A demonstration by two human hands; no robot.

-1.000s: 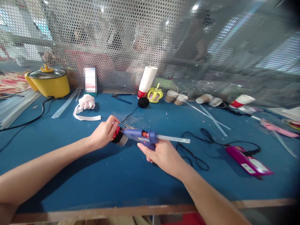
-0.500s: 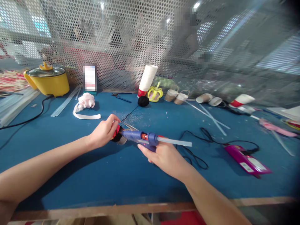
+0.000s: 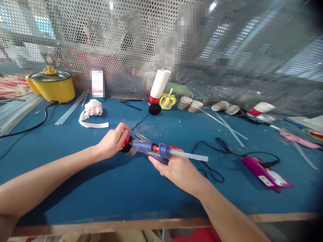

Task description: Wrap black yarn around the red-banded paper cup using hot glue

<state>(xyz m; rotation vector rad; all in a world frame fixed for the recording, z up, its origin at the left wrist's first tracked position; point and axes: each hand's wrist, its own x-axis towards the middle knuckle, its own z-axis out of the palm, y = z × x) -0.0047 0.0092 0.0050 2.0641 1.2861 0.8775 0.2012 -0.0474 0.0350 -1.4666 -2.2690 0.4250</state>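
My right hand (image 3: 176,169) grips a blue glue gun (image 3: 151,148) with a clear glue stick (image 3: 189,155) sticking out of its back. The gun's nozzle points left and meets a small red and black piece (image 3: 127,146) lying on the blue table (image 3: 113,188). My left hand (image 3: 111,144) pinches that piece from the left and holds it down. Scissors (image 3: 140,136) lie just behind the gun, partly hidden by it.
A yellow pot (image 3: 51,86) stands far left by clear glue sticks (image 3: 70,109). White ribbon (image 3: 92,112), a cup stack (image 3: 158,85), black yarn (image 3: 154,109) and paper cups (image 3: 190,104) line the mesh screen. A black cord (image 3: 217,148) and magenta device (image 3: 266,171) lie right.
The glue gun has tilted a little, its back end and glue stick dropping and shifting right. My left hand stays on the small piece.
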